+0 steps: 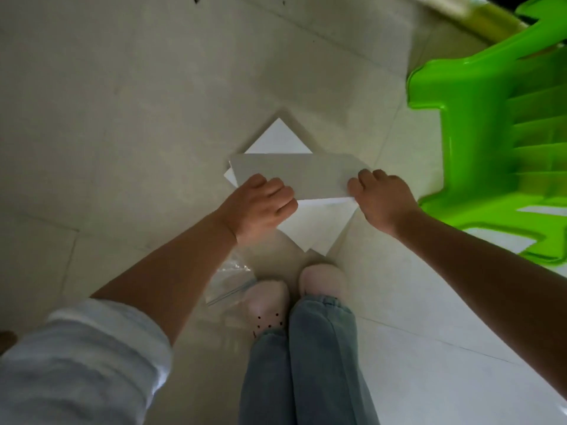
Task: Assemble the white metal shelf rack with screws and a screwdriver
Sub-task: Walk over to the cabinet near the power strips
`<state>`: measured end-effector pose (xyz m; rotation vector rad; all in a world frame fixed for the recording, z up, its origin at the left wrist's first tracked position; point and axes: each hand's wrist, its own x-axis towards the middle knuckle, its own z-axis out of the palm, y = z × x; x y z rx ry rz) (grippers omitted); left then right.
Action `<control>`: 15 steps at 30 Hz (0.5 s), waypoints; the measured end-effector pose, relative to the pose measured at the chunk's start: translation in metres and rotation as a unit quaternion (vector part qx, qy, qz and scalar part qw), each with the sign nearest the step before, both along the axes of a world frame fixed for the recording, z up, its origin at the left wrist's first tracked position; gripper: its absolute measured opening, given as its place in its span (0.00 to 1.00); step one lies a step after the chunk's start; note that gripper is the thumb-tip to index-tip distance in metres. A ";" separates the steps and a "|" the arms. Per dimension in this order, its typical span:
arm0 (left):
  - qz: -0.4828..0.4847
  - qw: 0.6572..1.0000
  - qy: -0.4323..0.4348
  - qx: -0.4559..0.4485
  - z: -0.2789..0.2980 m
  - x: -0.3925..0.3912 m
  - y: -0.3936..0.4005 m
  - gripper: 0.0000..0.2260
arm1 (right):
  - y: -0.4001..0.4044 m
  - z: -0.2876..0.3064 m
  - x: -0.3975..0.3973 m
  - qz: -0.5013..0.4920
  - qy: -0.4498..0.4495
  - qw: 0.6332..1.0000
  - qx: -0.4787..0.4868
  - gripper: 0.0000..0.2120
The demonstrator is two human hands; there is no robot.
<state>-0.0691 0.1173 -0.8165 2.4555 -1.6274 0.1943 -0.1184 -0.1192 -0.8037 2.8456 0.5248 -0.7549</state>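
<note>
A white metal shelf panel [294, 173] is held tilted above the floor in the middle of the head view. My left hand [260, 207] grips its left end with curled fingers. My right hand [380, 197] grips its right end. Under it, more white panels [277, 139] lie stacked flat on the floor, their corners showing above and below the held one. No screws or screwdriver can be seen.
A bright green plastic stool [491, 142] stands at the right, close to my right hand. A clear plastic bag [233, 280] lies on the tiled floor beside my feet in pale shoes [294, 292]. Pale tiles spread to the left and far side.
</note>
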 end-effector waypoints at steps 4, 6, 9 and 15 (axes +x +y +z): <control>-0.013 0.989 0.065 0.133 -0.027 -0.010 -0.004 0.10 | 0.012 -0.031 -0.044 -0.036 0.042 0.998 0.035 0.22; -0.007 0.968 0.114 0.225 -0.031 -0.020 -0.005 0.05 | 0.026 -0.047 -0.061 -0.039 0.058 0.996 0.055 0.17; 0.033 0.926 0.152 0.345 -0.027 -0.033 -0.010 0.12 | 0.041 -0.062 -0.074 -0.073 0.079 0.992 0.061 0.15; 0.105 0.877 0.186 0.430 -0.012 -0.046 -0.031 0.15 | 0.046 -0.049 -0.080 -0.233 0.136 0.958 0.094 0.15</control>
